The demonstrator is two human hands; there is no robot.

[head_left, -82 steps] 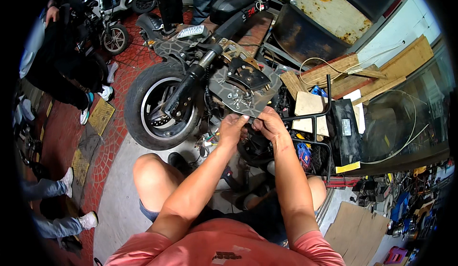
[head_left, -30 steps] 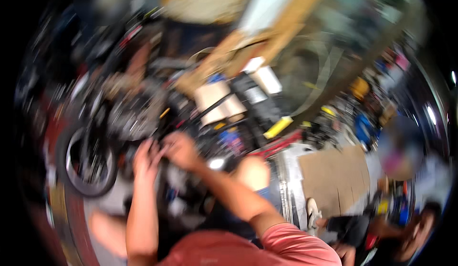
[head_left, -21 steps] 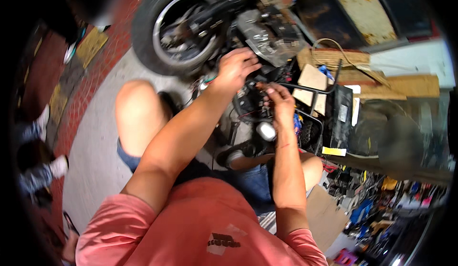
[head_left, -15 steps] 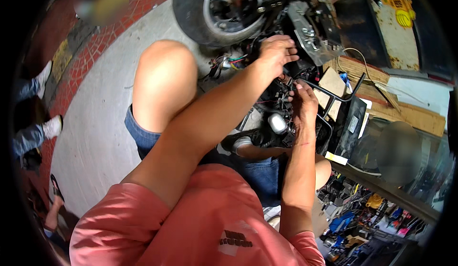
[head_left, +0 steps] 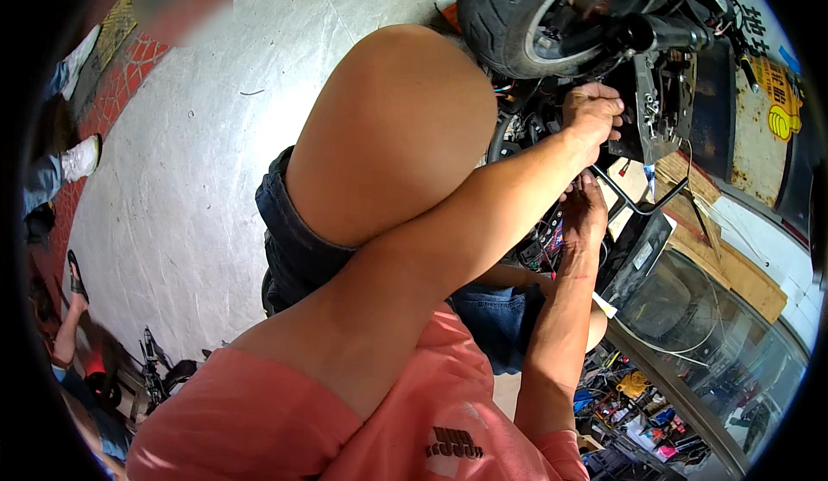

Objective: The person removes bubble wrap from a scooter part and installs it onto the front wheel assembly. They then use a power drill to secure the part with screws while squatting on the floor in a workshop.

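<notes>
My left hand [head_left: 592, 115] reaches across to the underside of a scooter or motorbike, its fingers curled closed beside a grey metal bracket [head_left: 649, 106]. Whatever those fingers grip is hidden. Just below it, my right hand [head_left: 585, 215] is bent upward with its fingertips drawn together among dark parts; what they pinch cannot be made out. A thick black tyre [head_left: 493, 24] on a pale rim is above the hands, with a dark shock absorber [head_left: 664, 34] beside it. A bent black tube frame [head_left: 640, 209] is right of my hands, and thin coloured wires [head_left: 545, 238] lie left of my right hand.
My bent left knee [head_left: 397, 127] rises left of the work. Wooden boards [head_left: 733, 274] and a glass-sided case [head_left: 724, 326] stand to the right, above a heap of small parts [head_left: 634, 395]. At far left, another person's shoe [head_left: 82, 158] rests beside the concrete floor [head_left: 181, 188].
The view has shifted, so wheel and hands appear farther right and my left knee looks larger. My left hand's fingers, spread more before, are now curled in. Both hands remain at the same machine.
</notes>
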